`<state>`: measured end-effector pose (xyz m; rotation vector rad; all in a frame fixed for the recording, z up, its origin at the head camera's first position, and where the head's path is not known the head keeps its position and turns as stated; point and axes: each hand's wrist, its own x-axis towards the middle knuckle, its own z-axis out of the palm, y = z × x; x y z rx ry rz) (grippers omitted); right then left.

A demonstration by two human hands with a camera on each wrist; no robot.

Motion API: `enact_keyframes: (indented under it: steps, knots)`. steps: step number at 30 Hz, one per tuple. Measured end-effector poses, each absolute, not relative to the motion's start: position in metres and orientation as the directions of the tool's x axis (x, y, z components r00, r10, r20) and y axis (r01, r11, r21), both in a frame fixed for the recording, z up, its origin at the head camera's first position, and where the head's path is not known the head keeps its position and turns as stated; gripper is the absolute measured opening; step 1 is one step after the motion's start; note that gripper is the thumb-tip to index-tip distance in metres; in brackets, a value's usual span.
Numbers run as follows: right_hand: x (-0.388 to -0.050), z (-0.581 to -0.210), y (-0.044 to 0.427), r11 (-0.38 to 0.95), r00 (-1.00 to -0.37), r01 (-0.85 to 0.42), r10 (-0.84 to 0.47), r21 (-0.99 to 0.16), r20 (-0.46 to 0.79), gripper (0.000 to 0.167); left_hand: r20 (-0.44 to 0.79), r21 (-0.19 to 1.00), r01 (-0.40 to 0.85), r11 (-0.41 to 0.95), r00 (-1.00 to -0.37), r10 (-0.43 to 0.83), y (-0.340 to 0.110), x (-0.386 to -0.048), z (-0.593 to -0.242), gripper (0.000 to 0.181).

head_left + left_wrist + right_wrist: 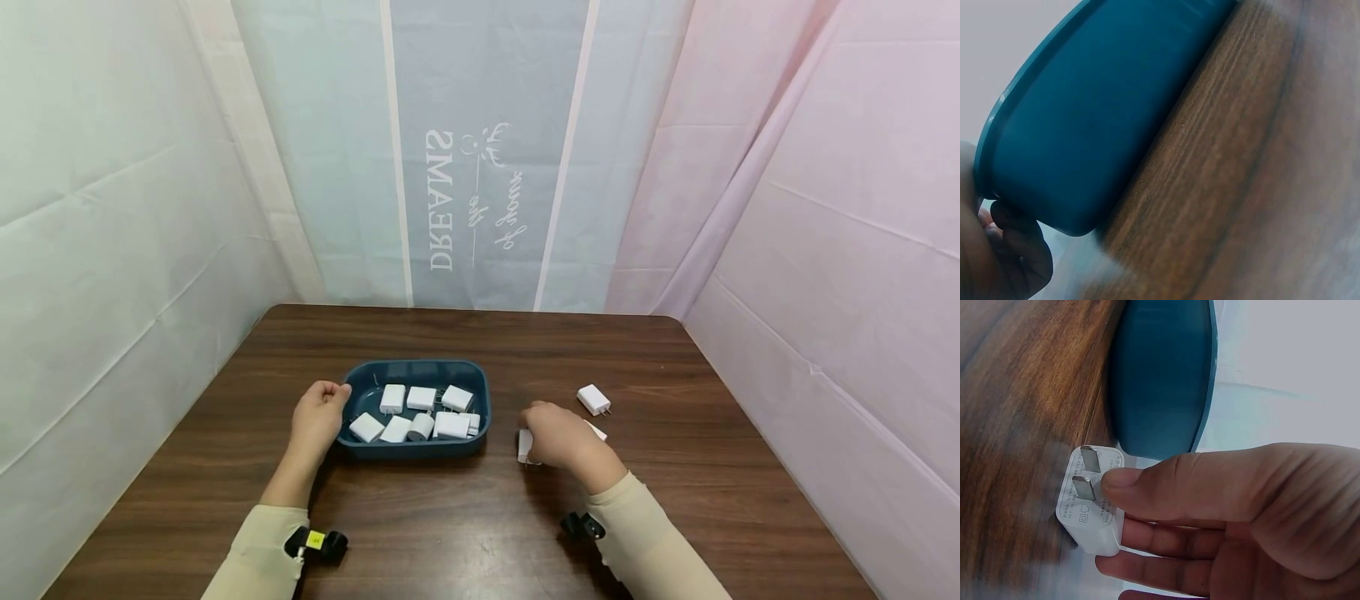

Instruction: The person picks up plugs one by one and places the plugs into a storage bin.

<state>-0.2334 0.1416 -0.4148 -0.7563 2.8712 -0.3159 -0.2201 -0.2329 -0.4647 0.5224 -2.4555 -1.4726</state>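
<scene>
A dark blue plastic tray [412,451] on the table holds several white charger plugs, one of them a rounded charger plug [421,427]. At the tray's left end my left hand [318,414] pinches the rim, thumb and fingers on either side of it; the left wrist view shows the tray's outer wall [1085,125] close up. To the right of the tray, my right hand [562,437] holds a white charger plug [1092,515] between thumb and fingers. Its two metal prongs face the right wrist camera. My hand hides part of this plug in the head view.
A white charger plug [593,399] lies on the wooden table [465,533] beyond my right hand. Another white plug [598,431] shows partly behind that hand. Pale cloth hangs around the table's back and sides.
</scene>
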Motion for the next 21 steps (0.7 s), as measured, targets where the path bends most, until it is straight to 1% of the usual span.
enact_keyframes:
  steps: [8, 14, 21]
  knots:
    - [-0.2344, -0.4145, 0.1418, 0.841, -0.849, -0.481, -0.517, -0.248, -0.107, 0.028, 0.015, 0.884, -0.182, 0.431, -0.91, -0.414, -0.2334, -0.2199, -0.4639, 0.033]
    - [-0.2354, -0.4155, 0.1427, 0.836, -0.842, -0.498, -0.53, -0.23, -0.103, 0.027, 0.033, 0.886, -0.163, 0.433, -0.912, -0.409, -0.2334, -0.2188, -0.4641, 0.032]
    - [-0.2371, -0.4137, 0.1448, 0.834, -0.841, -0.512, -0.536, -0.207, -0.081, 0.021, 0.037, 0.882, -0.163, 0.441, -0.911, -0.411, -0.234, -0.2202, -0.4651, 0.031]
